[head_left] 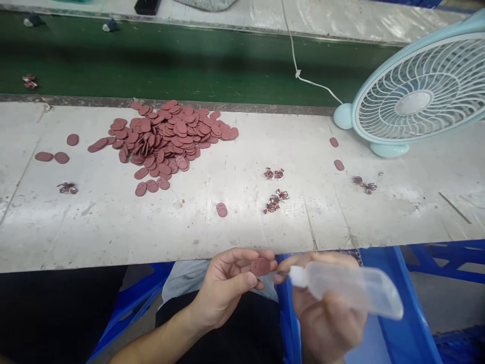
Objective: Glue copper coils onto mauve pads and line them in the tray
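Between its thumb and fingers, my left hand (231,288) holds a small reddish-brown oval piece (260,266) just off the table's front edge. My right hand (329,313) is closed on a translucent squeeze bottle (352,288), tilted so that its thin nozzle points left at the edge of that piece. Whether the tip touches the piece cannot be made out. On the table (235,237) above my hands lie a single oval piece (222,210) and small clusters of dark red and white bits (276,201). A large heap of similar oval pieces (170,134) spreads at the back left.
A light blue fan (417,101) stands at the back right, its white cord (314,82) running backward. Behind the table runs a green strip (151,65). Below the front edge, a blue bin (405,303) is at the right. Loose ovals (61,157) lie at the far left.
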`<control>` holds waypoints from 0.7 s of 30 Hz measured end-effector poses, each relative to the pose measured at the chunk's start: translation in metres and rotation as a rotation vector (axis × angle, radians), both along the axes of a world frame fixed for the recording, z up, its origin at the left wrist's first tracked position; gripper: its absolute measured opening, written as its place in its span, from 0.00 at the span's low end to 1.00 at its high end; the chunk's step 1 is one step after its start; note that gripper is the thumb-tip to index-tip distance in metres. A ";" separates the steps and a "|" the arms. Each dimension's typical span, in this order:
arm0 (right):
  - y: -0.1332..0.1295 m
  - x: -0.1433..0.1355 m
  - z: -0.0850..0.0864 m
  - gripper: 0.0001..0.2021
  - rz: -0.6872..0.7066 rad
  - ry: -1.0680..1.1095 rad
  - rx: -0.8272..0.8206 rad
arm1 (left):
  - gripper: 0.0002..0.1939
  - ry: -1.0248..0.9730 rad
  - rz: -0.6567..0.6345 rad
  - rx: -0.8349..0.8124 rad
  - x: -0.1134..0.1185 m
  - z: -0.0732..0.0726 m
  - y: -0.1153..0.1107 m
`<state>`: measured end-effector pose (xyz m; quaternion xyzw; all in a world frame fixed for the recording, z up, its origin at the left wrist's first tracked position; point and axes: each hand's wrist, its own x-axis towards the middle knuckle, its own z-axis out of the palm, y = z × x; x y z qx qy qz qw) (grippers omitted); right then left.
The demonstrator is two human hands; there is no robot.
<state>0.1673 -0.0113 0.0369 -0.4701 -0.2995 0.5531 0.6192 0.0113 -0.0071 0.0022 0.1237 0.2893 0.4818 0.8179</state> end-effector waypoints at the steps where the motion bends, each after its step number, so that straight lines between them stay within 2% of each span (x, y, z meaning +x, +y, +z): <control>1: 0.011 0.006 0.001 0.11 -0.046 0.074 0.013 | 0.11 0.000 -0.001 0.003 -0.001 0.000 0.000; 3: 0.035 0.024 -0.003 0.12 -0.041 0.362 -0.025 | 0.11 0.004 -0.005 0.005 -0.002 0.001 0.000; 6: 0.072 0.062 -0.026 0.18 0.144 1.010 -0.133 | 0.11 0.010 -0.004 0.003 -0.005 0.001 -0.001; 8: 0.088 0.085 -0.043 0.16 0.214 1.150 -0.123 | 0.11 0.019 0.010 -0.002 -0.008 0.000 -0.001; 9: 0.093 0.093 -0.048 0.14 0.235 1.154 -0.103 | 0.11 0.026 0.021 -0.004 -0.010 -0.001 0.000; 12: 0.093 0.097 -0.051 0.15 0.272 1.127 -0.026 | 0.11 0.050 0.068 -0.018 -0.018 -0.002 0.002; 13: 0.089 0.092 -0.047 0.16 0.258 0.982 0.013 | 0.10 0.059 0.083 -0.027 -0.021 -0.002 0.003; 14: 0.085 0.085 -0.043 0.16 0.232 0.726 0.054 | 0.10 0.070 0.099 -0.039 -0.024 -0.002 0.003; 17: 0.078 0.060 -0.029 0.13 0.131 -0.267 0.131 | 0.09 0.099 0.141 -0.063 -0.032 -0.001 0.006; 18: 0.080 0.052 -0.027 0.11 0.120 -0.497 0.134 | 0.09 0.105 0.154 -0.067 -0.033 0.000 0.007; 21: 0.097 0.041 -0.026 0.14 0.170 -0.792 0.136 | 0.10 0.112 0.169 -0.071 -0.036 0.002 0.008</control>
